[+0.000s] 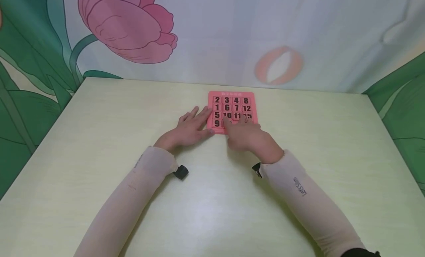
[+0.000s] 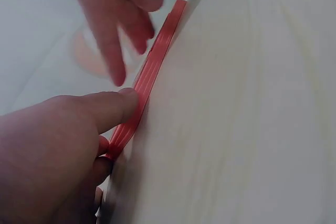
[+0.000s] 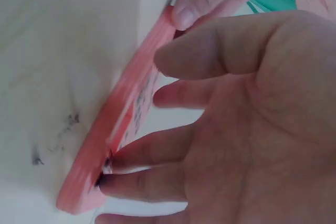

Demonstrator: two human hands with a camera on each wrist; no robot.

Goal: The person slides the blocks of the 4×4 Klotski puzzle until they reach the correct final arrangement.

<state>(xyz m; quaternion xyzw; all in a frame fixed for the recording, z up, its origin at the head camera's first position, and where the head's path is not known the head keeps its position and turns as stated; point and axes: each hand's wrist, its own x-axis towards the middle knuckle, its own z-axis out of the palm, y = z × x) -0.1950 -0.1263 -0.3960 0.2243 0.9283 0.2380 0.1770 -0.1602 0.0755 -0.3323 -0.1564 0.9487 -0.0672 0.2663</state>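
A red sliding number puzzle [image 1: 232, 93] lies flat toward the table's far edge, its black-numbered tiles set in a frame. The top row reads 2, 3, 4, 8, and most of the bottom row is hidden behind my right hand. My left hand [image 1: 189, 131] rests at the puzzle's left side, fingers extended, thumb at the near left corner. In the left wrist view that thumb [image 2: 113, 107] touches the red side of the frame. My right hand [image 1: 247, 137] reaches over the near right part, fingertips on the lower tiles. The right wrist view shows its fingers [image 3: 152, 148] spread and fairly straight.
The pale table [image 1: 199, 212] extends around both arms. Behind its far edge hangs a light curtain [image 1: 216, 39] printed with a pink flower [image 1: 129, 24] and green leaves. Both forearms wear light sleeves, with small black devices [image 1: 181, 172] at the wrists.
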